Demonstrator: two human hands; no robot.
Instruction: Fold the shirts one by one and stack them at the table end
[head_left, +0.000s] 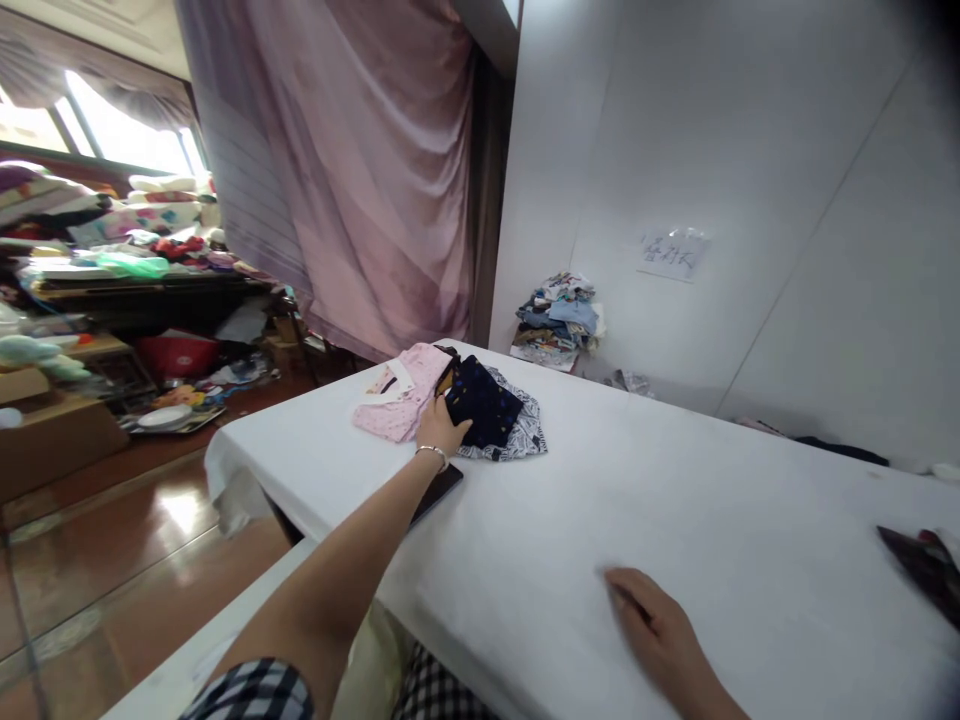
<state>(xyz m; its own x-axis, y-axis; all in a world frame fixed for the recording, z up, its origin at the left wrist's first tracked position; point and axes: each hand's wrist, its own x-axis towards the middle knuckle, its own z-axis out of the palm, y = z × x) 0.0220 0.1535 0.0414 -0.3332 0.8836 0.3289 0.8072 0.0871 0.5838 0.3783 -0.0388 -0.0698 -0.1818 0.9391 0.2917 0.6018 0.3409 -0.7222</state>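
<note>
My left hand (442, 428) reaches out across the table and grips the near left edge of a dark blue garment (487, 402) with small coloured spots. Under that garment lies a black-and-white printed cloth (527, 432). A pink garment (401, 405) with a white collar rests just left of the hand, close to its fingers. Beneath my left wrist, a flat dark object (441, 492) is partly hidden by the arm. My right hand (654, 625) is over the near part of the table, slightly blurred, with loosely bent fingers, the thumb apart and nothing held.
A white cloth covers the table (570, 520). Folded clothes (561, 315) are stacked beyond its far edge, by the wall. A dark object (919, 565) lies at the right. Past the pink curtain (375, 170), cluttered goods and a cardboard box (60, 440) stand at left.
</note>
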